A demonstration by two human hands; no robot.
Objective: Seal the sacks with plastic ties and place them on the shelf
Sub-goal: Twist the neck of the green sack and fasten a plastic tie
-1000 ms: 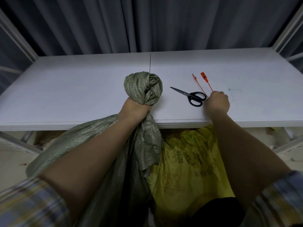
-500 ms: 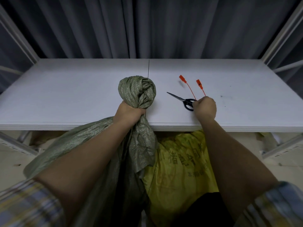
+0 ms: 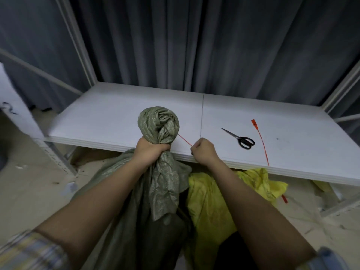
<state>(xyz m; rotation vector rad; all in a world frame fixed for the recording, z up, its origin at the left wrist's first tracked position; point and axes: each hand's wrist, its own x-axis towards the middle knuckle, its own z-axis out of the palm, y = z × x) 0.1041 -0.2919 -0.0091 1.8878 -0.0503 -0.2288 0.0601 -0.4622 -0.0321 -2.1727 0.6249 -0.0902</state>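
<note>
Green sack [image 3: 158, 125] neck gripped by left hand [image 3: 150, 151] — right hand [image 3: 203, 151] pinches red tie [image 3: 184, 140].

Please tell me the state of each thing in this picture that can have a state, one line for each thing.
Green sack: neck twisted and bunched, gripped, not yet tied.
Left hand: grips the sack's neck.
Right hand: pinches a red plastic tie.
Spare red tie: lying loose on the shelf.
Scissors: closed, lying flat.
Yellow sack: slumped below the shelf.

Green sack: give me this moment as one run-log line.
left hand grips green sack neck | right hand pinches red tie | spare tie, scissors on shelf
</note>
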